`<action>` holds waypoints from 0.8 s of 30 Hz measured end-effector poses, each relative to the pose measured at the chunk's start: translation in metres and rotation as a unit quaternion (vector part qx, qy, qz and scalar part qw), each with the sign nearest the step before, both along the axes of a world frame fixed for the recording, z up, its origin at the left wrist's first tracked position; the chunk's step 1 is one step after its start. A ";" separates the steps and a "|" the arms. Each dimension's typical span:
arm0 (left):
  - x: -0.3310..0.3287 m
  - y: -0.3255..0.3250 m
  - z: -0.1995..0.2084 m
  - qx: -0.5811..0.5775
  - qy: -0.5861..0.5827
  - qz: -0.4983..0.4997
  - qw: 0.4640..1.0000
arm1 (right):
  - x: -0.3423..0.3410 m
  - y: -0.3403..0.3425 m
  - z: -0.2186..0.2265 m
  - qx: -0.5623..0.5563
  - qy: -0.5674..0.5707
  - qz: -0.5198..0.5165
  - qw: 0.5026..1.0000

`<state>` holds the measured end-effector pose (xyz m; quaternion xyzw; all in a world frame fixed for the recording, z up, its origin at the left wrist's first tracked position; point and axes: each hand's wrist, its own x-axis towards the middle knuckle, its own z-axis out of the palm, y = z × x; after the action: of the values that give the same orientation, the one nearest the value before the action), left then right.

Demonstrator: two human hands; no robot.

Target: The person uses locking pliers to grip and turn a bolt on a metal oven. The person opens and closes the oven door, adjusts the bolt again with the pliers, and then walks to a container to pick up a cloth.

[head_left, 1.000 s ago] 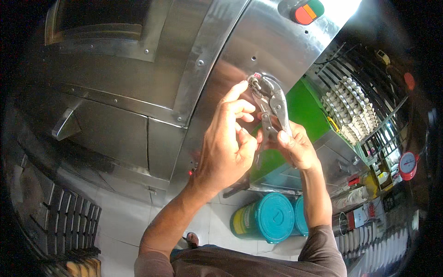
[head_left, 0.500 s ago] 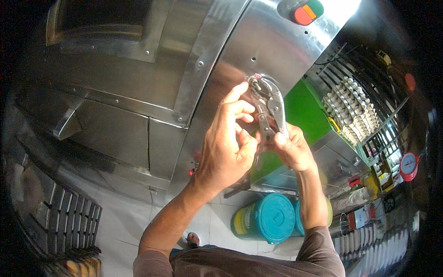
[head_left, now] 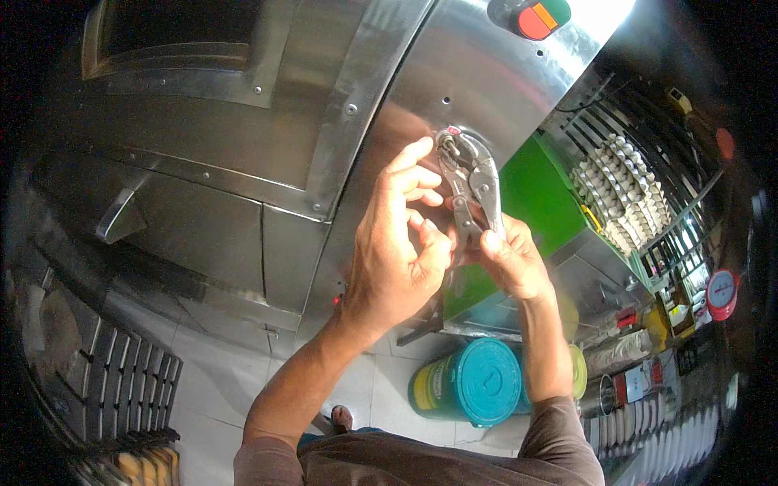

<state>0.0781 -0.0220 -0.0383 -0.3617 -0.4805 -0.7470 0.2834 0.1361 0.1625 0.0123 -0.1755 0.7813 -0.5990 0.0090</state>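
My right hand (head_left: 515, 257) grips the handles of silver locking pliers (head_left: 485, 185). Their jaws reach up to a small metal stem (head_left: 447, 142) on a brushed steel panel (head_left: 478, 73); whether they clamp it or only surround it I cannot tell. Just left of the pliers is my left hand (head_left: 401, 231), fingers apart and loosely bent, with nothing visible in them. Its index fingertip is close to the stem, and its thumb is beside the lower handle, contact unclear.
A red and green push button (head_left: 539, 20) sits higher on the panel. At left is a steel door with a handle (head_left: 117, 217). Right of the pliers stand a green-sided cabinet (head_left: 535, 194), stacked egg trays (head_left: 620, 194), a teal-lidded bucket (head_left: 486, 381) and a red scale (head_left: 721, 293).
My left hand has risen very slightly beside the pliers. The right hand keeps its grip, and the pliers stay at the stem with almost no shift.
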 end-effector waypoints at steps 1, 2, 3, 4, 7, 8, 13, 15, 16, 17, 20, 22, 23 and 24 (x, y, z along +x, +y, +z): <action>-0.001 0.000 0.000 0.002 0.000 -0.002 1.000 | 0.000 -0.001 0.000 -0.003 0.002 -0.003 1.000; -0.001 0.001 0.000 0.005 0.003 0.002 1.000 | 0.001 -0.003 -0.001 -0.006 0.004 -0.006 1.000; -0.002 0.001 0.000 0.006 0.005 0.006 1.000 | 0.002 -0.005 -0.002 -0.010 0.007 -0.008 1.000; -0.003 0.001 0.000 0.007 0.008 0.010 1.000 | 0.005 -0.005 -0.003 -0.011 0.013 -0.012 1.000; 0.002 -0.002 0.001 -0.064 -0.049 0.049 0.996 | 0.013 -0.003 -0.002 -0.004 0.028 -0.030 0.999; 0.002 -0.003 0.001 -0.069 -0.062 0.039 0.995 | 0.017 -0.004 0.002 0.006 0.034 -0.039 0.999; 0.006 0.002 0.007 -0.093 -0.077 0.023 0.992 | 0.012 -0.003 0.018 0.042 0.044 -0.053 0.997; 0.006 0.005 0.007 -0.103 -0.072 0.018 0.992 | 0.015 -0.002 0.031 0.085 0.048 -0.050 0.994; 0.006 0.006 0.007 -0.094 -0.069 0.020 0.993 | 0.016 -0.001 0.037 0.107 0.049 -0.048 0.992; 0.005 0.008 0.006 -0.085 -0.066 0.023 0.994 | 0.016 -0.001 0.044 0.122 0.054 -0.049 0.990; 0.005 0.013 0.006 -0.055 -0.070 0.017 0.996 | 0.017 0.002 0.061 0.160 0.040 -0.044 0.985; 0.006 0.014 0.007 -0.051 -0.077 0.009 0.996 | 0.017 0.002 0.066 0.188 0.033 -0.068 0.979; 0.006 0.014 0.007 -0.057 -0.080 0.006 0.995 | 0.017 0.003 0.068 0.202 0.030 -0.079 0.976; 0.007 0.014 0.007 -0.063 -0.084 0.001 0.994 | 0.018 0.002 0.071 0.205 0.033 -0.083 0.975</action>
<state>0.0849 -0.0080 -0.0315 -0.3141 -0.5492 -0.7428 0.2191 0.1545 0.1641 0.0828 -0.1242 0.8992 -0.4184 -0.0312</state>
